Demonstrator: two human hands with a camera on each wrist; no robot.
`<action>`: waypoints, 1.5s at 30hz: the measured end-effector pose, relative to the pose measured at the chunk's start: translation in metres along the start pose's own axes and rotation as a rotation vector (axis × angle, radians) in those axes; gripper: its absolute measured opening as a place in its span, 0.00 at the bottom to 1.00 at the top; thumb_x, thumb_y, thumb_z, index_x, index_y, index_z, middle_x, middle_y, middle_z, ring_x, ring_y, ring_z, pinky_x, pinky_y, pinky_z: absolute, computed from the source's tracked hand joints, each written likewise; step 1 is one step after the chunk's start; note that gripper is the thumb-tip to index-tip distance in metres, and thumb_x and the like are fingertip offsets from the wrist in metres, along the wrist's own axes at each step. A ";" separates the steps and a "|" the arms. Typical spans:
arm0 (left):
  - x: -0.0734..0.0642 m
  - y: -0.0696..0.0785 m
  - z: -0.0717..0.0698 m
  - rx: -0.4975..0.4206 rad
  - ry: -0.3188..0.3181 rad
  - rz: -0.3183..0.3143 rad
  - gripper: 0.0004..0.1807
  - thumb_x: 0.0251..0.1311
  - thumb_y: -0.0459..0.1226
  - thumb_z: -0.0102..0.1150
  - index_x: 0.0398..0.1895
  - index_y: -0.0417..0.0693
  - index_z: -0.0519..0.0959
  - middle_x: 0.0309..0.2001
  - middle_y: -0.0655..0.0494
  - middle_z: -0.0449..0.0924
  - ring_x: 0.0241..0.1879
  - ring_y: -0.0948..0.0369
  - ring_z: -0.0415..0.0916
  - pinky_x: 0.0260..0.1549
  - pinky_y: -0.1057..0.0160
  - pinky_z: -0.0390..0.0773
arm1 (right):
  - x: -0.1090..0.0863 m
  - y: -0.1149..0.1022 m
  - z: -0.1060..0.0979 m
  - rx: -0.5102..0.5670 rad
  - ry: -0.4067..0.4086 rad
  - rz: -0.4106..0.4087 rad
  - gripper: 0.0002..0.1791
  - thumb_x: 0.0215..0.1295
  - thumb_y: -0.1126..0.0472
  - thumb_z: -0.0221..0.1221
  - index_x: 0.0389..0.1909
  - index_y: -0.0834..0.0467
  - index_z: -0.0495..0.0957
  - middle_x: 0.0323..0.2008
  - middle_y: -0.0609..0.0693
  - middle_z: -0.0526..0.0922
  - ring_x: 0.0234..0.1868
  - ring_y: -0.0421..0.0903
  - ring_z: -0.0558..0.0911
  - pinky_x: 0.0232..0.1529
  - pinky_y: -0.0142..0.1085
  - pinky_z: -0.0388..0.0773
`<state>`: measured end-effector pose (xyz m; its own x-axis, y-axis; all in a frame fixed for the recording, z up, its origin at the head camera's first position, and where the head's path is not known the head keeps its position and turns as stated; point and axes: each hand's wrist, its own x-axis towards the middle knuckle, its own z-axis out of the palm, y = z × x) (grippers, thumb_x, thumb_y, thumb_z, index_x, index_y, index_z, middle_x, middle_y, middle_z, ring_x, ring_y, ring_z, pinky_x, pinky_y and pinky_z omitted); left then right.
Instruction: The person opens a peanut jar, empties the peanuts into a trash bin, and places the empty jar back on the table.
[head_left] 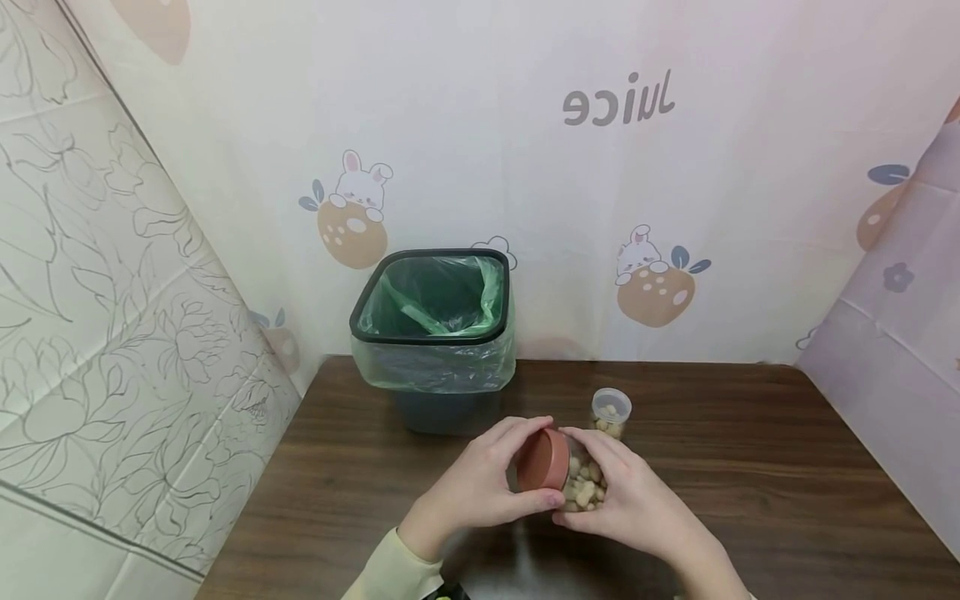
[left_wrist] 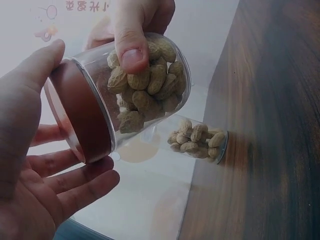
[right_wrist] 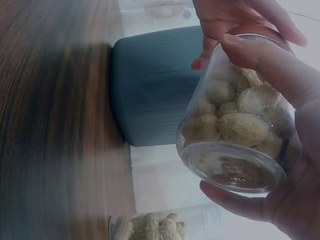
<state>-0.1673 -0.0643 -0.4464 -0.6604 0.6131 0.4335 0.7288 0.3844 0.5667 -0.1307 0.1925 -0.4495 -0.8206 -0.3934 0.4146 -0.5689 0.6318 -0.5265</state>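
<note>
A clear jar [head_left: 584, 486] of unshelled peanuts [left_wrist: 150, 92] is held tilted above the table, its reddish-brown lid [head_left: 543, 461] facing left. The lid sits on the jar's mouth. My left hand [head_left: 487, 482] grips the lid by its rim, thumb on one side and fingers on the other, as the left wrist view shows. Around the jar's body my right hand [head_left: 637, 502] holds on, the thumb lying across the glass. Behind the hands, a smaller clear container [head_left: 611, 406] stands upright on the table with peanuts [left_wrist: 196, 139] inside; no lid shows on it.
A dark bin [head_left: 442, 412] with a black rim and a green plastic liner [head_left: 435, 362] stands at the back left of the brown wooden table [head_left: 750, 450]. Patterned sheets [head_left: 480, 125] hang behind the table and along its sides.
</note>
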 end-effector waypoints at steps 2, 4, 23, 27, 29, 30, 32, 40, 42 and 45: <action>0.000 0.000 0.000 0.001 -0.004 0.010 0.48 0.64 0.58 0.76 0.83 0.59 0.66 0.72 0.59 0.75 0.65 0.65 0.76 0.60 0.64 0.81 | 0.000 0.000 0.000 -0.007 0.008 -0.014 0.54 0.44 0.44 0.88 0.73 0.51 0.75 0.64 0.40 0.81 0.58 0.41 0.83 0.55 0.43 0.86; 0.000 0.000 -0.001 -0.004 -0.006 0.023 0.49 0.65 0.58 0.75 0.84 0.59 0.64 0.74 0.59 0.73 0.68 0.64 0.74 0.63 0.62 0.80 | 0.000 -0.001 0.000 -0.016 0.018 -0.031 0.53 0.44 0.44 0.88 0.73 0.52 0.76 0.64 0.41 0.82 0.58 0.42 0.83 0.55 0.43 0.86; 0.000 -0.001 -0.013 -0.043 -0.009 0.255 0.44 0.60 0.47 0.81 0.80 0.57 0.73 0.80 0.55 0.66 0.77 0.56 0.68 0.70 0.55 0.76 | -0.003 0.006 -0.005 -0.013 -0.038 -0.040 0.54 0.42 0.43 0.89 0.72 0.51 0.75 0.63 0.38 0.81 0.56 0.37 0.83 0.55 0.41 0.85; 0.000 -0.003 -0.013 -0.040 -0.038 0.296 0.48 0.56 0.48 0.83 0.80 0.57 0.72 0.80 0.54 0.65 0.78 0.56 0.66 0.70 0.57 0.75 | -0.003 0.007 -0.006 -0.013 -0.053 -0.047 0.54 0.42 0.44 0.89 0.72 0.52 0.75 0.62 0.37 0.81 0.56 0.36 0.82 0.55 0.40 0.85; 0.000 -0.004 -0.012 -0.030 -0.046 0.319 0.49 0.55 0.48 0.84 0.80 0.57 0.72 0.81 0.54 0.64 0.78 0.56 0.65 0.71 0.58 0.74 | -0.003 0.006 -0.007 -0.016 -0.054 -0.043 0.54 0.43 0.43 0.89 0.72 0.52 0.75 0.63 0.37 0.81 0.56 0.36 0.83 0.55 0.40 0.85; 0.001 -0.004 -0.012 -0.026 -0.049 0.328 0.49 0.54 0.48 0.85 0.80 0.57 0.72 0.81 0.54 0.64 0.79 0.56 0.65 0.71 0.58 0.74 | -0.003 0.006 -0.008 -0.013 -0.055 -0.040 0.54 0.43 0.44 0.89 0.72 0.52 0.75 0.63 0.37 0.80 0.56 0.36 0.83 0.55 0.40 0.85; 0.001 -0.005 -0.011 -0.021 -0.053 0.341 0.49 0.54 0.47 0.84 0.80 0.57 0.72 0.81 0.54 0.64 0.79 0.55 0.65 0.71 0.58 0.73 | -0.004 0.006 -0.008 -0.006 -0.055 -0.033 0.54 0.43 0.44 0.89 0.73 0.49 0.75 0.63 0.36 0.80 0.56 0.37 0.83 0.55 0.40 0.85; 0.002 -0.006 -0.010 -0.021 -0.077 0.352 0.49 0.54 0.45 0.84 0.80 0.57 0.71 0.82 0.53 0.62 0.79 0.56 0.63 0.72 0.57 0.73 | -0.003 0.005 -0.008 0.020 -0.051 -0.041 0.55 0.42 0.47 0.89 0.74 0.43 0.74 0.65 0.35 0.79 0.56 0.37 0.84 0.55 0.38 0.84; 0.002 -0.006 -0.010 -0.006 -0.075 0.361 0.48 0.54 0.45 0.84 0.79 0.57 0.72 0.82 0.53 0.63 0.79 0.56 0.63 0.72 0.57 0.73 | -0.003 0.005 -0.008 0.023 -0.050 -0.047 0.55 0.42 0.47 0.89 0.74 0.43 0.74 0.65 0.35 0.79 0.56 0.37 0.83 0.55 0.38 0.84; 0.002 -0.005 -0.011 0.012 -0.081 0.367 0.47 0.54 0.43 0.83 0.78 0.57 0.73 0.81 0.53 0.62 0.80 0.56 0.63 0.72 0.57 0.72 | -0.003 0.006 -0.008 0.026 -0.049 -0.050 0.55 0.42 0.47 0.89 0.73 0.43 0.74 0.65 0.35 0.80 0.56 0.36 0.83 0.55 0.38 0.84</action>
<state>-0.1746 -0.0724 -0.4408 -0.3390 0.7640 0.5490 0.9166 0.1366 0.3758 -0.1312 0.2025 -0.4474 -0.7922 -0.4573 0.4042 -0.6103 0.5933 -0.5249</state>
